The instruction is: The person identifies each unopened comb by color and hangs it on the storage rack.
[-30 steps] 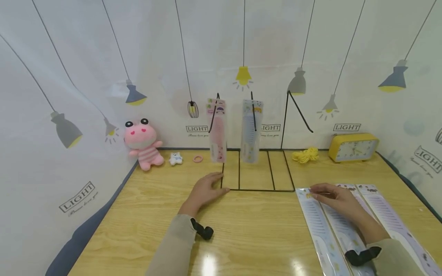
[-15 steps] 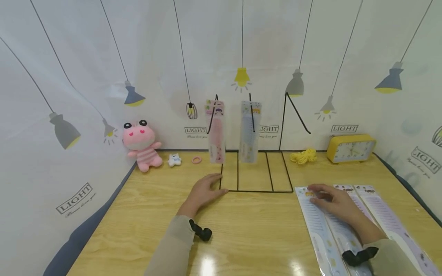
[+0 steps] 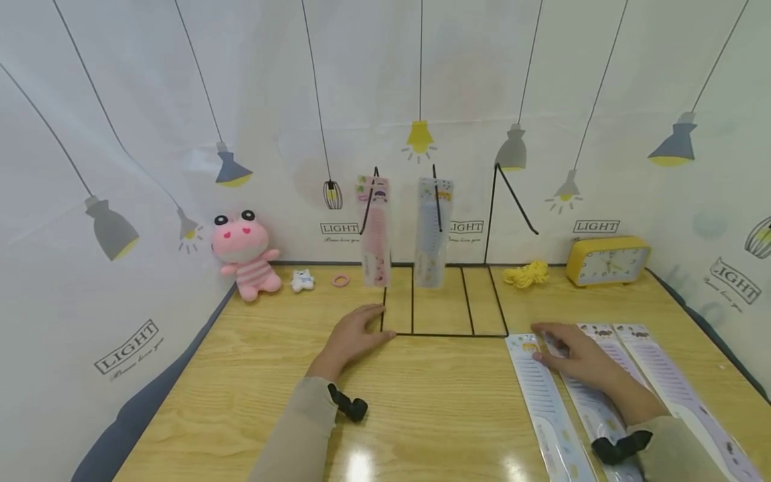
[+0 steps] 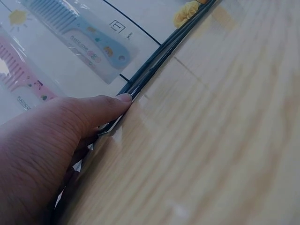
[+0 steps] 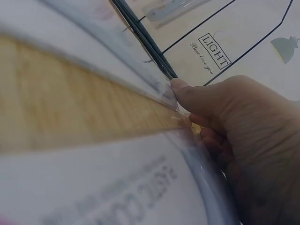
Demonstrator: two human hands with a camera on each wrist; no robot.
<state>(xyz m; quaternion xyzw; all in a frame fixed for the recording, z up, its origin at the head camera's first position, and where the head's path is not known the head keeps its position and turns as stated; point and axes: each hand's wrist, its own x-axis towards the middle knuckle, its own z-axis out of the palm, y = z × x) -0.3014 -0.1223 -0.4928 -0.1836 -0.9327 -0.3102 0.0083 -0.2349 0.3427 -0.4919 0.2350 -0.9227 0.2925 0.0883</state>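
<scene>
My left hand [image 3: 352,338] rests at the front left corner of a black wire rack [image 3: 446,335]. Its thumb touches the front bar and its fingers lie along the left side. On the right, my right hand [image 3: 581,355] pinches the top edge of a comb in a clear pack [image 3: 549,402], blue and leftmost in its row. In the right wrist view, the thumb presses the corner of that pack [image 5: 117,61], the other fingers partly hidden. A pink packaged comb [image 3: 376,234] and a blue packaged comb [image 3: 431,234] hang on two rack hooks; the third hook [image 3: 517,201] holds nothing.
Beside and under the right forearm lie more packaged combs, among them a purple one [image 3: 674,388]. Along the back stand a pink plush toy [image 3: 247,251], a small white bear figure [image 3: 303,280], a pink ring [image 3: 340,280], a yellow cord bundle [image 3: 526,274] and a yellow clock [image 3: 608,261].
The leftmost packaged comb has shifted left with my right hand, widening the gap to its neighbour. My left hand stays at the rack's corner.
</scene>
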